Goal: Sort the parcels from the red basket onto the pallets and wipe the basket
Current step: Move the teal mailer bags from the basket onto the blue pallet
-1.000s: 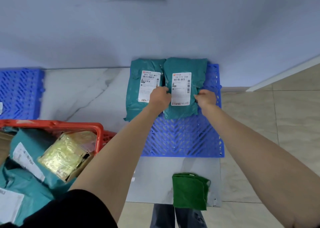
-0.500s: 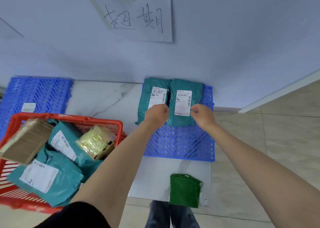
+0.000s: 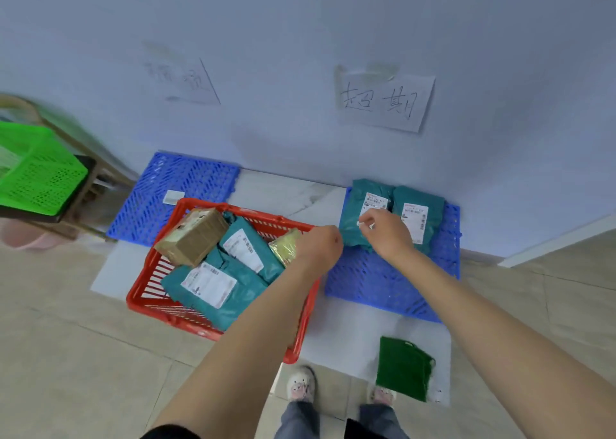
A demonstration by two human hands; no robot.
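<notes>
Both hands are coming back from the two teal parcels on the right pallet [image 3: 393, 288], where half a second ago they were resting at the parcels' near edge. The left hand [image 3: 318, 245] is now hovering over the right rim of the red basket [image 3: 213, 325], fingers curled and, as far as the view shows, holding nothing. The right hand [image 3: 386, 235] is hanging above the left sorted parcel [image 3: 363, 215], fingers loosely bent and empty.

The basket is sitting on the floor between the two pallets, holding a brown box [image 3: 193, 235], two teal parcels [image 3: 213, 288] and a yellow packet [image 3: 286, 247]. The left pallet [image 3: 186, 185] is carrying only a small white item. A green cloth [image 3: 403, 368] is lying near the feet.

The brown box is lying tilted on the pile, so pulling a teal bag from beneath is likely to tip it over the rim. The slick bags may also slide in a loose grasp. Misreading a label could send a parcel to the wrong pallet.
</notes>
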